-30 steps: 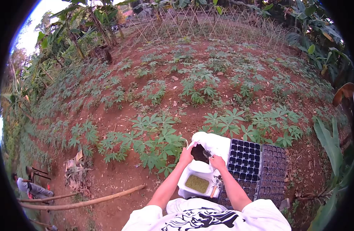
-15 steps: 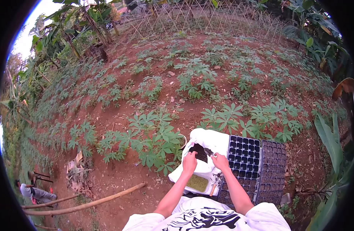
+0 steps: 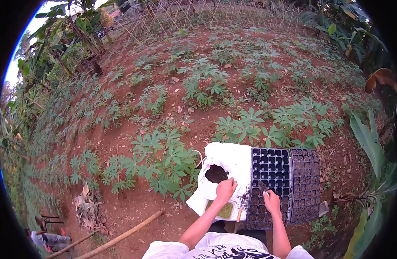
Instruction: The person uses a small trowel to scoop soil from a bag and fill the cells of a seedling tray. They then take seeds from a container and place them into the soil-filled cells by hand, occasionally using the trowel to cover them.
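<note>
My right hand [image 3: 272, 201] is closed on the handle of a small trowel [image 3: 262, 186], whose dark blade is over a black seedling tray [image 3: 272, 164]. The upper cells of that tray look empty; lower ones hold soil. My left hand [image 3: 226, 189] is closed at the edge of a white sack [image 3: 237, 156]; whether it grips the sack is unclear. Dark soil [image 3: 216, 173] shows in the sack's opening. Below lies a container of greenish grains [image 3: 225, 210]. A wooden-handled tool [image 3: 239, 214] rests between this container and the tray.
A second, soil-filled tray [image 3: 305, 185] stands at the right. A white pot [image 3: 198, 159] sits beyond the sack. Leafy plants [image 3: 170, 155] grow in red soil ahead. Wooden poles [image 3: 125, 235] and a person [image 3: 51, 240] are at the lower left.
My right hand has moved right with the trowel, from the sack to over the tray. My left hand has shifted right and down. The view has turned slightly.
</note>
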A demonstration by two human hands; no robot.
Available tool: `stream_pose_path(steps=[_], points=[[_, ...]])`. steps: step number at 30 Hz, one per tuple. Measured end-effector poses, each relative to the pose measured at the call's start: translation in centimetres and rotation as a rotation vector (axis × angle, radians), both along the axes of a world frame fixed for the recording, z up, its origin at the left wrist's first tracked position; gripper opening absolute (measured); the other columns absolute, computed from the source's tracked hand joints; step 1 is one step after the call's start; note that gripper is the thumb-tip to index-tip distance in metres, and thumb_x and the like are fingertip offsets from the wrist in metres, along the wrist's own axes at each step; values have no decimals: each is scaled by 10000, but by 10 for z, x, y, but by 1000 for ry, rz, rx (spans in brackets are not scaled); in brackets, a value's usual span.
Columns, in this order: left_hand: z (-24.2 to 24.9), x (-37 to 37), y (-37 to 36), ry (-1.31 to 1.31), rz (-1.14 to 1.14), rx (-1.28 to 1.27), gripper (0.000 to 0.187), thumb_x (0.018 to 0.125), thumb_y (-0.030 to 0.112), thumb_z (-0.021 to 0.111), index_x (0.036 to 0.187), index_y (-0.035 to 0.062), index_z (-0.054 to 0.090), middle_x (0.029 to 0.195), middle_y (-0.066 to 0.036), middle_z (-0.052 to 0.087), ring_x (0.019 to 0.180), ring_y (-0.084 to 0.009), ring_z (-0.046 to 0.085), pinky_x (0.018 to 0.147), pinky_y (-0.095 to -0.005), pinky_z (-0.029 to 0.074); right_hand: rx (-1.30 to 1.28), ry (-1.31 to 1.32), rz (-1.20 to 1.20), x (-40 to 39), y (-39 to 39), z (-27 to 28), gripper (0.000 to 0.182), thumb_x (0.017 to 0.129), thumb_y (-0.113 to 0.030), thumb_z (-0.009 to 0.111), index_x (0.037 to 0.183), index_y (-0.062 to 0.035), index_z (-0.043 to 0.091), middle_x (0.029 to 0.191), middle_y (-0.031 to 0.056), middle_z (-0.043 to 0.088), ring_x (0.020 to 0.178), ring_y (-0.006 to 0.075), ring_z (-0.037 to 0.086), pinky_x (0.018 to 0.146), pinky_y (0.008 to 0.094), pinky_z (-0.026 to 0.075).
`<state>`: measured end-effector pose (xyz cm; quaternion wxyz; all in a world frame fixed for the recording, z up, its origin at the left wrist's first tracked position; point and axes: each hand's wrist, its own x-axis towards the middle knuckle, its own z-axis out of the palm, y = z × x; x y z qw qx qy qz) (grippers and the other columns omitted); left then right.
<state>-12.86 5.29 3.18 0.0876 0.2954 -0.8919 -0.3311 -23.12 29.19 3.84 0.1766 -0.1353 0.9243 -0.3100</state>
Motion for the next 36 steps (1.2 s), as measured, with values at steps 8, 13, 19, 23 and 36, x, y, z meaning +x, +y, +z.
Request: stream_pose_path(steps=[8,13,19,23,36], points=[[7,-9,90,-111,-14,195,220,793,280,767,904,99,710,731,-100,707,727,-301,707,689,-432,547,110,-77,70,-20,73,-25,379,904,-382,653,1114,-68,669,981,226,719,963,408,686,839,482,528],[-31,-13,138,-117,96,190,273,855,346,733,898,78,768,772,-177,711,753,-362,701,711,-480,541,75,-116,215,-43,96,-42,373,895,-367,655,1124,-73,658,996,222,718,972,407,685,846,486,530],[-79,-11,164,-143,109,53,255,889,119,601,1124,137,699,952,-196,715,921,-391,686,822,-503,536,69,-175,316,-63,107,-42,367,903,-361,635,1149,-89,650,1002,223,713,981,410,679,865,497,529],[-57,-21,177,-213,36,-9,425,795,53,609,1213,105,662,1242,-144,618,1130,-360,594,977,-453,501,130,-123,388,-72,110,-49,377,914,-351,608,1162,-70,641,1006,224,715,979,408,681,869,511,531],[-85,-34,175,-442,-248,-176,645,794,177,627,1431,228,532,1526,-31,450,1316,-307,484,1054,-455,464,313,-96,345,-70,82,-58,300,860,-261,658,1067,-57,734,1077,226,706,1029,390,678,900,481,545]])
